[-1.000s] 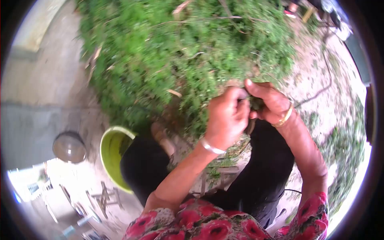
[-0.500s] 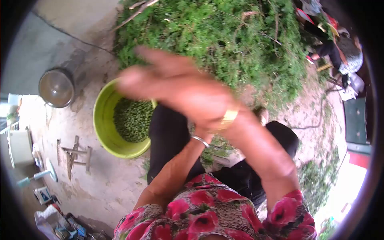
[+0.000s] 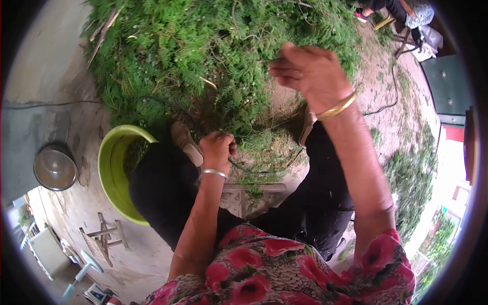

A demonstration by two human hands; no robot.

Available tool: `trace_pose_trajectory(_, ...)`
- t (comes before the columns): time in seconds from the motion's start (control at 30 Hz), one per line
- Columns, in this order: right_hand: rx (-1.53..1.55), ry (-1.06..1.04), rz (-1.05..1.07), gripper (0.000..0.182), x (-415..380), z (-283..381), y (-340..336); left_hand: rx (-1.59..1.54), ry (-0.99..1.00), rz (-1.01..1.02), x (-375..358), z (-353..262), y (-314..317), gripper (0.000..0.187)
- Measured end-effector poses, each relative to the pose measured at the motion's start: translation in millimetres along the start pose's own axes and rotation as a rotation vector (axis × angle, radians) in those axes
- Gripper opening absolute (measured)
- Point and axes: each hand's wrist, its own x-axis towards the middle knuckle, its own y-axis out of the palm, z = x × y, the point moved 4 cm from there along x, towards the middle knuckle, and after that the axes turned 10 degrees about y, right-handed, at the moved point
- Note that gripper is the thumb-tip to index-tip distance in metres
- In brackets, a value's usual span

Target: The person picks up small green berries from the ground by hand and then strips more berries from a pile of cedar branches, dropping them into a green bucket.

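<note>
My left hand, with a silver bangle at the wrist, hangs between my knees with its fingers curled; what it holds, if anything, is hidden. Higher up on the right, my right hand wears a gold bangle. Its fingers are bent and partly blurred, and no object shows in them. Beyond both hands lies a large heap of green leafy branches. A yellow-green tub stands at the left beside my knee, which covers much of its inside.
A metal bowl rests on the ground at far left. Below it stands a small wooden stool. A dark cable runs across the ground into the heap. Another person's legs show at top right. A green box is at far right.
My hands, crossed over each other before, are now apart: the right has moved right and up, the left shows clear of it. The view has shifted, and my knee now covers the tub's contents.
</note>
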Motion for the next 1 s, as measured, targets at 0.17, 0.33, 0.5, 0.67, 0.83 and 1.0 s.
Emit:
trace_pose_trajectory(0.17,0.097,0.052,-0.1,0.025,21.3,-16.7,-73.2,1.201,0.605,0.272,65.2,60.7,35.0,0.033)
trace_pose_trajectory(0.33,0.164,0.161,-0.105,0.025,31.9,-46.3,-92.8,1.666,0.673,0.701,93.1,128.0,72.1,0.039)
trace_pose_trajectory(0.5,-0.436,-0.185,0.046,0.024,29.4,-19.9,-94.7,1.801,0.604,0.846,103.9,182.2,98.1,0.057)
trace_pose_trajectory(0.67,-0.447,-0.026,-0.092,0.023,31.9,-16.7,-97.5,1.484,0.433,0.673,143.4,307.8,33.7,0.025)
trace_pose_trajectory(0.83,-0.385,-0.052,-0.177,0.025,31.1,-14.4,-100.7,1.264,0.432,0.718,113.4,160.9,68.6,0.026)
trace_pose_trajectory(1.0,-0.31,-0.174,-0.215,0.027,37.3,-18.8,-96.6,0.738,0.31,0.415,118.5,34.0,61.3,0.019)
